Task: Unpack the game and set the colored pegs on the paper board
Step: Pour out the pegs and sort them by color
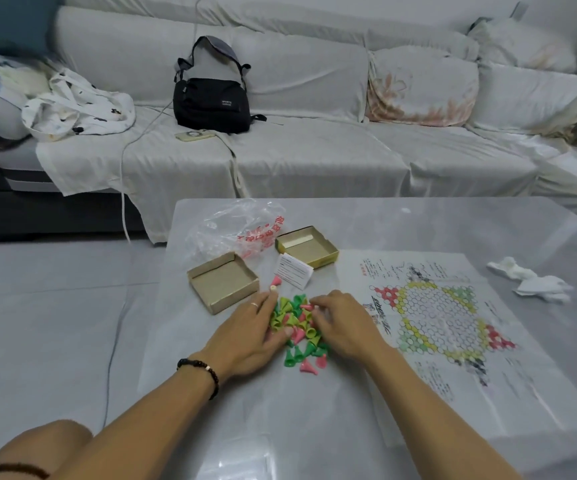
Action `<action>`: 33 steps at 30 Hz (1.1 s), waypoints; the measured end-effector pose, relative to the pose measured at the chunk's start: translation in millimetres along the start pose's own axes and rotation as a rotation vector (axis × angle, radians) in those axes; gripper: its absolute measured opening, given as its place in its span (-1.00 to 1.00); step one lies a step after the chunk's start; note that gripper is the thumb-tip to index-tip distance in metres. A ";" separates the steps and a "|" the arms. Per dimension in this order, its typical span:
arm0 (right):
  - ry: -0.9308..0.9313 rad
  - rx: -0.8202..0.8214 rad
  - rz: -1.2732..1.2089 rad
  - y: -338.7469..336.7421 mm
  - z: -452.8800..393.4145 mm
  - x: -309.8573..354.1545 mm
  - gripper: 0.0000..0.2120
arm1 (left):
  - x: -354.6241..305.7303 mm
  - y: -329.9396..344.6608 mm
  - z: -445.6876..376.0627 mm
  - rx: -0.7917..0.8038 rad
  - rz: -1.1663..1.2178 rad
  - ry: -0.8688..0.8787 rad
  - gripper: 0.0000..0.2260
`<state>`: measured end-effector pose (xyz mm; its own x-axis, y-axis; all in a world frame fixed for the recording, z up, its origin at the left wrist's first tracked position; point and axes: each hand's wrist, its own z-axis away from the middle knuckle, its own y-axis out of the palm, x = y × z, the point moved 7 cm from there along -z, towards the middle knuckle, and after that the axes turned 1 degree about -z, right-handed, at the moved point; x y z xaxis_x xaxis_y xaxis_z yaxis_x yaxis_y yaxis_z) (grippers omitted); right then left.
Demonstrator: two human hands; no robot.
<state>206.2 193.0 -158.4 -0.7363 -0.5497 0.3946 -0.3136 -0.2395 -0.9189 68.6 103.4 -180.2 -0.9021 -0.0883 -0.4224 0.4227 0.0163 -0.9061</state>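
- Pegs [297,327] are lying in one mixed heap on the bench [418,223], just left of the paper board [436,317]: green, yellow-green and pink all jumbled together.
- One pink peg [276,280] and a pale one [273,288] are sitting apart, between the heap and the empty box tray [223,282].
- Left hand [249,332] is lying on the heap's left edge, fingers fairly straight and spread, touching pegs rather than gripping any.
- Right hand [340,323] is working the heap's right side, fingers curled down among the pegs. Probably pinching a pink one at the top, but fingertips are too blurred to confirm.
- Unpacking looks done: box tray, box lid [306,251], plastic bag [242,226] and leaflet [294,271] are all out and off the board.
- No pegs are standing on the board yet, so the step in hand reads as sorting by colour.
- Doing it well, my take:
  - Separate into three colour piles first, then fill the board's matching coloured corners one colour at a time.
  - Pegs are small cones, likely rolling in arcs when tipped; pick each by the narrow end and set it wide base down.
  - Paper board is thin and probably sliding; keep one hand pressing its near edge while placing.
  - Pull the two strays in before counting.
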 end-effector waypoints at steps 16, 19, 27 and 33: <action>-0.034 -0.005 -0.263 -24.7 59.8 -16.5 -0.71 | -52.2 0.7 29.9 -0.193 -0.133 0.244 -0.38; -0.090 0.060 -0.252 -16.8 67.7 -3.6 -0.83 | -55.5 0.8 27.0 -0.283 -0.131 0.266 -0.51; -0.069 0.082 -0.141 -4.2 71.4 -3.5 -0.90 | -55.7 4.5 26.8 -0.224 -0.194 0.400 -0.78; -0.020 0.035 -0.158 0.9 79.7 -8.0 -0.96 | -63.0 7.6 35.3 -0.309 -0.311 0.459 -0.89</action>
<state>259.6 133.4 -162.1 -0.6672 -0.5189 0.5344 -0.4031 -0.3517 -0.8449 131.7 73.9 -159.7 -0.9529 0.3003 -0.0432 0.1525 0.3512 -0.9238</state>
